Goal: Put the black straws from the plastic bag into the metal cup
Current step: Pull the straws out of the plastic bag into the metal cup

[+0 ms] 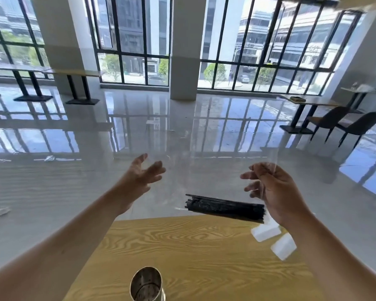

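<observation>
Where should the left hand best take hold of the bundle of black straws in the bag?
Probably at the bundle of black straws' left end, approached from the left: it lies horizontally, the right hand covers the other end, and the left hand is open.

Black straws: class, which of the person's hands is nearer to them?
Right. The right hand is just above the straws' right end, gripping the bag; the left hand hangs open, well off left.

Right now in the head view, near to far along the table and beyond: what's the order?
metal cup → black straws inside the clear plastic bag held up by the right hand → pillar → windows.
</observation>
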Demonstrator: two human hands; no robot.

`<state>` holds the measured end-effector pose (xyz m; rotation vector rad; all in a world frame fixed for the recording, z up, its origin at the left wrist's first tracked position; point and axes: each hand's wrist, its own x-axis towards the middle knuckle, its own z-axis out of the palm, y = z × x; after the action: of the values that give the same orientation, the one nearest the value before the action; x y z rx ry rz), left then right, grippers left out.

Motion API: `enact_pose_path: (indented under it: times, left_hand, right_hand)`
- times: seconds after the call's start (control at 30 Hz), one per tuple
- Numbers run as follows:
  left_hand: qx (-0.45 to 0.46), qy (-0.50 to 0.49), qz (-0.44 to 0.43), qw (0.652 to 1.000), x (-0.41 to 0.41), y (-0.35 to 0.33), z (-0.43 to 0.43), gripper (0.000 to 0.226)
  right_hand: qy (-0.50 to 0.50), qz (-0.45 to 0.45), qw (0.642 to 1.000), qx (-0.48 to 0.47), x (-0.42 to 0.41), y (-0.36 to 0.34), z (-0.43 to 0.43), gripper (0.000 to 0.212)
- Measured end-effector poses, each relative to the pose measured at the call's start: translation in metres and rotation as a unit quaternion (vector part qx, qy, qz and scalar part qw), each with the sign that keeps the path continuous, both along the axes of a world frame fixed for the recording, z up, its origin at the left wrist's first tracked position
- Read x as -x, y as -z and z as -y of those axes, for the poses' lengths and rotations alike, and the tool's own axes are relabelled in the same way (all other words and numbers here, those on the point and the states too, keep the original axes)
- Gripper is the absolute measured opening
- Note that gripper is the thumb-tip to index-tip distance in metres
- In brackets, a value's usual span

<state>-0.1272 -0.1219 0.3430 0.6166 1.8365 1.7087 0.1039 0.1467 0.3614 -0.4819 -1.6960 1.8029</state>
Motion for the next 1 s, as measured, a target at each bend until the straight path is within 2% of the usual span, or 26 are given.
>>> enact_pose_path:
  times: [0.2, 0.4, 0.53, 0.6, 0.7, 0.77, 1.0]
  left_hand:
    - [0.007, -0.015, -0.047, 0.999, -0.011, 0.010, -0.023, 0.096]
    - [-0.002, -0.019, -0.090, 0.996, -0.012, -0.015, -0.022, 0.110]
    - [-0.034, -0.061, -0.093, 0.993, -0.017, -0.025, -0.020, 0.094]
    - [-0.024, -0.041, -0.107, 0.993, -0.023, -0.031, -0.019, 0.086]
    - [-0.080, 0.044, -0.044, 0.995, -0.031, -0.049, -0.013, 0.074]
    - [-0.116, 0.063, -0.015, 0.991, -0.032, -0.059, -0.010, 0.071]
    - [-0.081, 0.020, -0.012, 0.996, -0.027, -0.043, 0.007, 0.063]
  right_hand:
    - [0.078, 0.030, 0.997, -0.006, -0.011, 0.004, -0.006, 0.015]
    - [0.122, 0.026, 0.992, 0.035, -0.026, 0.016, -0.015, 0.016]
    - [0.132, 0.019, 0.990, 0.043, -0.029, 0.018, -0.019, 0.015]
    - [0.136, 0.024, 0.990, 0.042, -0.030, 0.019, -0.019, 0.014]
    - [0.139, 0.024, 0.989, 0.044, -0.030, 0.022, -0.018, 0.015]
    - [0.140, 0.020, 0.989, 0.049, -0.030, 0.022, -0.018, 0.016]
    - [0.121, 0.015, 0.992, 0.015, -0.028, 0.019, -0.014, 0.016]
